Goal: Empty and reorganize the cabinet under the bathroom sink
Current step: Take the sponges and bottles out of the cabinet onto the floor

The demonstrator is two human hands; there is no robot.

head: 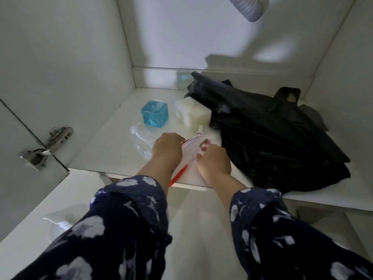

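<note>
Both my hands reach into the white cabinet [105, 150] and meet over its floor near the front edge. My left hand [167, 148] and my right hand [214, 160] each grip a white packet with red print [191, 145]; a red handle [178, 175] sticks out below it toward the front edge. Behind my hands stand a blue transparent cube [155, 113] and a white plastic block [191, 114]. A clear plastic wrapper [141, 141] lies left of my left hand. A crumpled black plastic bag [272, 138] fills the right side, touching the white block.
An open cabinet door with a metal hinge [47, 147] stands at the left. A grey corrugated drain hose [249, 7] hangs from the top. A white object [60, 219] lies on the floor below the cabinet at the left.
</note>
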